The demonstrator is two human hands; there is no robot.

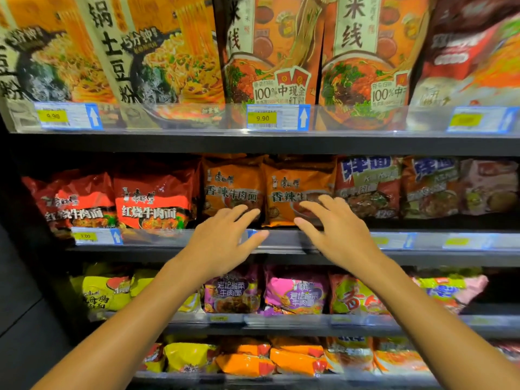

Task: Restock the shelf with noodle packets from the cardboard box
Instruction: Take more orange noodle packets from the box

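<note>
Two orange noodle packets stand side by side on the second shelf [281, 243]. My left hand [225, 235] reaches toward the left orange packet [233, 187] with fingers spread and relaxed, fingertips at its lower edge, holding nothing. My right hand [334, 229] hovers in front of the right orange packet [295, 190] with fingers spread, covering its lower right corner. Whether either hand touches a packet I cannot tell. The cardboard box is out of view.
Red packets [152, 198] sit left of the orange ones, blue-and-red packets [368, 187] to the right. Tall noodle bags [270, 52] fill the top shelf above price tags [277, 118]. Purple packets [295, 291], yellow ones and orange packets [295, 358] fill the lower shelves.
</note>
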